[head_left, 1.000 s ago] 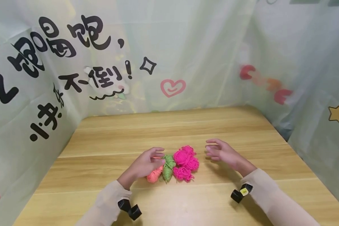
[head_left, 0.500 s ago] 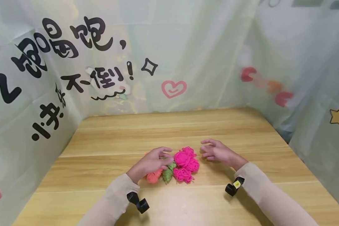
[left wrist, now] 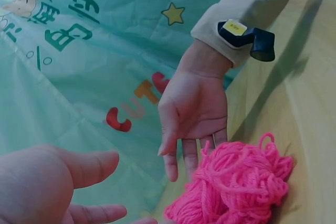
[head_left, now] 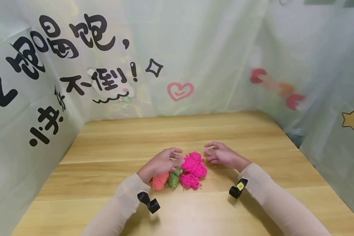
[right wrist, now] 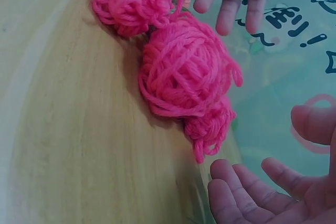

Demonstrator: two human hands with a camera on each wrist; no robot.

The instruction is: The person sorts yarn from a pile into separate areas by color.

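A cluster of bright pink yarn balls [head_left: 197, 171] lies on the wooden table, with loose loops sticking out. To its left are a green yarn bundle [head_left: 174, 180] and an orange yarn bundle [head_left: 159, 181], both partly covered by my left hand [head_left: 161, 161]. That hand is held above them, its fingertips near the pink yarn's left side, holding nothing. My right hand [head_left: 222, 154] is at the pink yarn's upper right, fingers extended and grasping nothing. In the right wrist view, a gap shows between my right fingers [right wrist: 247, 195] and the pink yarn.
The wooden table [head_left: 112, 141] extends behind and to both sides of the yarn. Printed fabric curtains [head_left: 212, 59] with lettering, a heart and a star stand along its back and sides. Small black cameras [head_left: 148, 202] are strapped to both wrists.
My left hand has moved right and slightly away from me, uncovering more of the orange yarn. My right hand has come left toward the pink yarn. The yarn has stayed in place.
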